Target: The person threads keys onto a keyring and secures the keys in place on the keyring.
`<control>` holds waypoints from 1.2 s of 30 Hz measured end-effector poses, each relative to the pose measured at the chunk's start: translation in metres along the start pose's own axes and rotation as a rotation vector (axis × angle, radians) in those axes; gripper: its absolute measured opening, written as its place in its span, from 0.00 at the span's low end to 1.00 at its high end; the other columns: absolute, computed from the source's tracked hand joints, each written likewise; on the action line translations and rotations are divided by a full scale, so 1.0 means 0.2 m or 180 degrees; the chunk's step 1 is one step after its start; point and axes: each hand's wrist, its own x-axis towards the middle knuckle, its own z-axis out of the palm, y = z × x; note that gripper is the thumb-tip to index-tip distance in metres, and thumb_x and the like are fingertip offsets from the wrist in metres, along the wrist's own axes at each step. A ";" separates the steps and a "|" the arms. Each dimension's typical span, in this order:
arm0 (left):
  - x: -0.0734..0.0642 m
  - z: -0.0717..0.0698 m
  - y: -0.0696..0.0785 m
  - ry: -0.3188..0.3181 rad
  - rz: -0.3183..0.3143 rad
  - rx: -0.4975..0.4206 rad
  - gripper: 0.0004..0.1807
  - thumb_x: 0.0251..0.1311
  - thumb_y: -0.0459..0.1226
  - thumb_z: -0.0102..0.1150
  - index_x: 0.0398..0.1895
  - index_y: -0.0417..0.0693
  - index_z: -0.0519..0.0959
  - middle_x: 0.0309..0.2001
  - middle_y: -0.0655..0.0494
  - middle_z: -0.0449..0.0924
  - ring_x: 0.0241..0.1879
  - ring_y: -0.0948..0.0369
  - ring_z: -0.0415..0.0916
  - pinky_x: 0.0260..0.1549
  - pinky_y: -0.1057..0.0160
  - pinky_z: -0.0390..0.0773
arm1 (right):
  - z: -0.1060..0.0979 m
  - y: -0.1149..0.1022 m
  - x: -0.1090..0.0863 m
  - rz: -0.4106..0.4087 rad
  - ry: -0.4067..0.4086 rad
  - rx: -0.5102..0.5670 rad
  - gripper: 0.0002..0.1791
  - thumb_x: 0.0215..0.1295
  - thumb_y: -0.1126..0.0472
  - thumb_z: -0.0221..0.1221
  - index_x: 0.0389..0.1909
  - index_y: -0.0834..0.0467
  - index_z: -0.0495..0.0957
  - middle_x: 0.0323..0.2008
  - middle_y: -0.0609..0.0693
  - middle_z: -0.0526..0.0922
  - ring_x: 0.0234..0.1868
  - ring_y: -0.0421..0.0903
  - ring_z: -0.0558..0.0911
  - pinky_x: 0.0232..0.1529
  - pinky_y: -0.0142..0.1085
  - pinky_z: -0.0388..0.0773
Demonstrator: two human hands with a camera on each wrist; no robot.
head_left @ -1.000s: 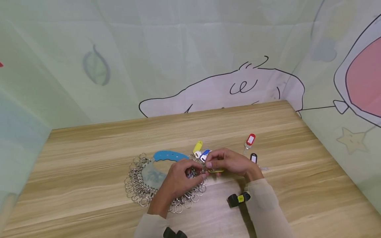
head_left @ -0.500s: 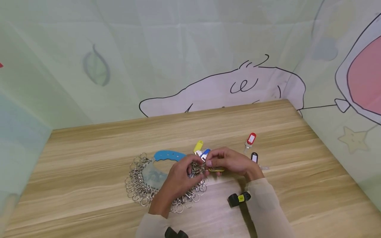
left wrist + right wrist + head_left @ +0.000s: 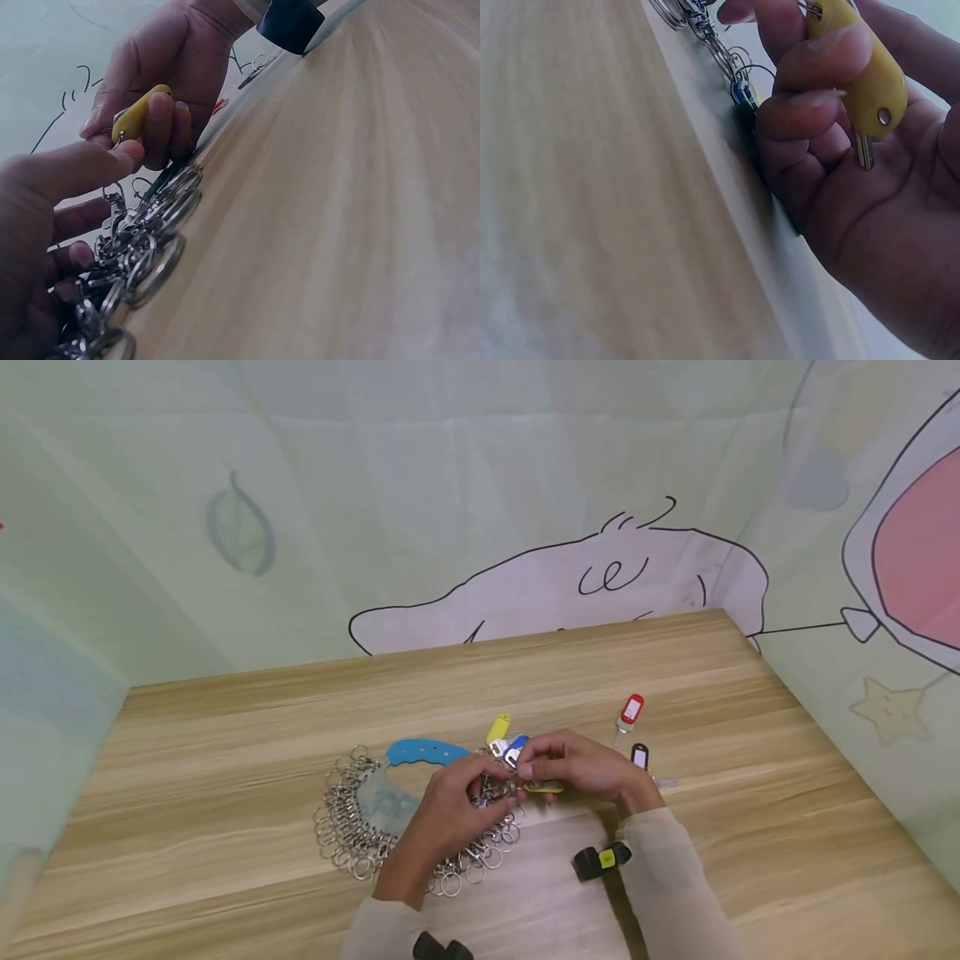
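A large ring-shaped key holder with a blue handle and a clear plate lies on the table, edged with metal clips and split rings. My left hand reaches over its right side and pinches a split ring between thumb and forefinger. My right hand holds a yellow key tag in its curled fingers, right at the left fingertips. A key shaft sticks out from behind the tag toward the palm. The exact join between ring and tag is hidden by the fingers.
Just behind the hands lie another yellow key tag and a blue key tag with keys. Farther right are a red key tag and a black key tag, each with a key. Cartoon-printed cloth walls border the table.
Both hands stay in the same place over the holder. Only the fingertips around the ring and yellow tag shift slightly.
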 end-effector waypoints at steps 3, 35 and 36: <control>0.00 0.00 0.00 -0.0045 -0.0111 -0.0017 0.15 0.52 0.38 0.77 0.43 0.55 0.83 0.33 0.61 0.77 0.29 0.60 0.69 0.28 0.65 0.71 | 0.00 0.00 0.00 -0.0010 -0.0016 0.0017 0.08 0.74 0.64 0.56 0.41 0.65 0.81 0.37 0.64 0.83 0.31 0.49 0.75 0.31 0.35 0.74; 0.00 -0.01 0.01 -0.0113 -0.0296 0.0004 0.12 0.53 0.42 0.76 0.40 0.57 0.83 0.35 0.64 0.79 0.32 0.63 0.71 0.31 0.62 0.73 | 0.00 0.00 0.00 0.0004 -0.0007 -0.0025 0.07 0.73 0.65 0.57 0.40 0.64 0.82 0.36 0.60 0.81 0.31 0.48 0.75 0.31 0.35 0.73; 0.00 -0.01 0.01 -0.0112 -0.0303 0.0007 0.12 0.53 0.42 0.76 0.40 0.58 0.83 0.34 0.64 0.79 0.32 0.63 0.71 0.30 0.62 0.73 | 0.00 0.00 0.00 -0.0003 -0.0001 -0.0046 0.07 0.73 0.65 0.57 0.40 0.64 0.82 0.35 0.59 0.80 0.31 0.48 0.75 0.32 0.35 0.72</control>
